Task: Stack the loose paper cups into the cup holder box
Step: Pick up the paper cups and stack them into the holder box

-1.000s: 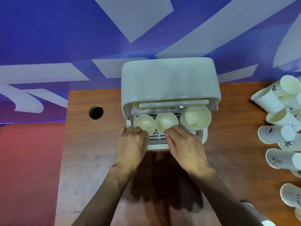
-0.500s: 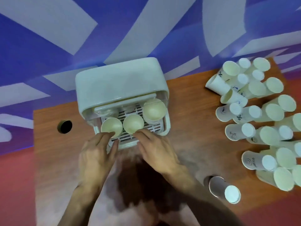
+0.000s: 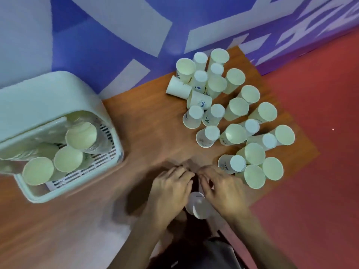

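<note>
Two hands, left hand and right hand, close together over one cup at near table edge.
Both hands blurred, fingers loosely bent; cup lies on its side under them, cannot tell if either grips it. Farther right, loose cups clustered, some upright, some tipped. Far left, cup holder box with several cup stacks inside.
</note>
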`<state>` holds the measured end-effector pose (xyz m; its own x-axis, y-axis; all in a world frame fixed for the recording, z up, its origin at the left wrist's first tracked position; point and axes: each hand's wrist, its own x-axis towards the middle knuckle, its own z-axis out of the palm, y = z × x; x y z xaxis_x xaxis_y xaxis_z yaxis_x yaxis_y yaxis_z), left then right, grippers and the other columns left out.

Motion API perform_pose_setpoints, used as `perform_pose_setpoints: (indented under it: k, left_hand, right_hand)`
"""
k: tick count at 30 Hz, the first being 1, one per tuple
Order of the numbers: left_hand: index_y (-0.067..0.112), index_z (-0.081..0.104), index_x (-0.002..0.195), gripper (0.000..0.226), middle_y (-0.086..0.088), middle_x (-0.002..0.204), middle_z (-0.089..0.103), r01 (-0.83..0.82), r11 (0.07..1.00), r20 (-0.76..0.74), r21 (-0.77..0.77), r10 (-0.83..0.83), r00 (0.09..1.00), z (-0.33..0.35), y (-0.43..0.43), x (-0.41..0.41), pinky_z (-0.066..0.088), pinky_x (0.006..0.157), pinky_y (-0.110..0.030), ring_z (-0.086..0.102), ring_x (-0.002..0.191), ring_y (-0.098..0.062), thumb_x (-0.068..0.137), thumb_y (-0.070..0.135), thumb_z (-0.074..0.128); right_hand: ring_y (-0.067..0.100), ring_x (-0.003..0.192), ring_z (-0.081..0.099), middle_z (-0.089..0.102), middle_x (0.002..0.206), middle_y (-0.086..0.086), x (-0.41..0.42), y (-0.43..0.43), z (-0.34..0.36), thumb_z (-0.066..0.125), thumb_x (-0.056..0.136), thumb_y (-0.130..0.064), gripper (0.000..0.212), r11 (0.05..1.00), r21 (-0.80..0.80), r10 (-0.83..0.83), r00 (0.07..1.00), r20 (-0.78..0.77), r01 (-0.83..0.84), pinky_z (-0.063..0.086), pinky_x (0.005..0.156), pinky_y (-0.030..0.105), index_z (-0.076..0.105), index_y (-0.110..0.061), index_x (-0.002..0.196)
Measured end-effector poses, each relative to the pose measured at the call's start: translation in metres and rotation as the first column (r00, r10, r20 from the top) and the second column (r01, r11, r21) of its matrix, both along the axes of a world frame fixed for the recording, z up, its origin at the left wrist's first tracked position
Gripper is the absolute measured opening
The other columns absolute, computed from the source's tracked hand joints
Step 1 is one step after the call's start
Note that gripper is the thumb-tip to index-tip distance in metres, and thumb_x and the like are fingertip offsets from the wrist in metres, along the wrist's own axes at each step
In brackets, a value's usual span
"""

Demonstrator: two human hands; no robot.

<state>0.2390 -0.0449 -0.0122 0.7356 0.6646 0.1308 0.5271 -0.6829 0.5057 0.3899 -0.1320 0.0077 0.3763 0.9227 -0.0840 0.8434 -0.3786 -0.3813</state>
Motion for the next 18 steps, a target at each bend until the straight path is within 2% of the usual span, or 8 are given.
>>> perform_pose_setpoints:
  k: [3,7,9,12,15,18]
  left_hand:
    - [0.023,0.072,0.096,0.01,0.009,0.09,0.066,0.101,0.995,-0.012,-0.029,-0.101,0.995,0.0,-0.008,0.048,0.053,0.072,-0.029,0.065,0.084,-0.015,0.088,0.021,0.066]
    - [0.024,0.072,0.102,0.015,0.009,0.095,0.066,0.25,0.966,-0.056,-0.07,-0.254,0.966,-0.002,-0.02,0.105,0.054,0.074,-0.033,0.063,0.089,-0.016,0.089,0.023,0.065]
    - [0.025,0.071,0.104,0.019,0.01,0.098,0.066,0.355,0.927,-0.077,-0.124,-0.365,0.928,-0.007,-0.03,0.131,0.055,0.073,-0.035,0.065,0.088,-0.017,0.087,0.028,0.063]
    - [0.025,0.07,0.101,0.018,0.009,0.099,0.065,0.518,0.844,-0.133,-0.144,-0.535,0.835,-0.018,-0.046,0.16,0.055,0.062,-0.037,0.067,0.079,-0.019,0.083,0.026,0.065]
    - [0.025,0.071,0.088,0.02,0.007,0.087,0.064,0.618,0.783,-0.281,-0.074,-0.611,0.74,-0.03,-0.055,0.179,0.048,0.049,-0.031,0.064,0.061,-0.017,0.07,0.024,0.08]
    - [0.024,0.067,0.071,0.026,0.007,0.072,0.059,0.623,0.782,-0.369,-0.01,-0.582,0.725,-0.037,-0.055,0.185,0.033,0.046,-0.026,0.057,0.051,-0.016,0.058,0.017,0.088]
  right_hand:
    - [0.011,0.068,0.064,0.069,0.099,-0.013,0.034,-0.014,-0.001,0.061,0.092,-0.027,0.007,0.996,0.0,-0.094,0.995,-0.02,0.094,0.048,0.051,0.033,0.065,-0.031,0.095]
    - [0.014,0.07,0.064,0.07,0.098,-0.013,0.079,-0.042,-0.003,0.062,0.091,-0.024,0.008,0.97,0.044,-0.238,0.971,0.011,0.237,0.042,0.05,0.027,0.066,-0.03,0.094]
    - [0.015,0.067,0.064,0.07,0.101,-0.014,0.102,-0.06,-0.006,0.062,0.092,-0.025,0.009,0.938,0.043,-0.347,0.937,0.044,0.345,0.038,0.049,0.025,0.067,-0.03,0.097]
    - [0.022,0.065,0.067,0.07,0.108,-0.015,0.13,-0.088,-0.014,0.055,0.089,-0.021,0.019,0.913,0.038,-0.408,0.909,0.084,0.406,0.044,0.047,0.029,0.068,-0.029,0.101]
    - [0.025,0.069,0.07,0.07,0.114,-0.013,0.148,-0.109,-0.023,0.057,0.078,-0.01,0.035,0.915,0.005,-0.401,0.908,0.122,0.403,0.046,0.048,0.029,0.069,-0.026,0.106]
    - [0.023,0.067,0.07,0.07,0.113,-0.013,0.153,-0.118,-0.035,0.067,0.074,-0.004,0.041,0.916,-0.058,-0.386,0.91,0.152,0.398,0.044,0.046,0.027,0.069,-0.026,0.108]
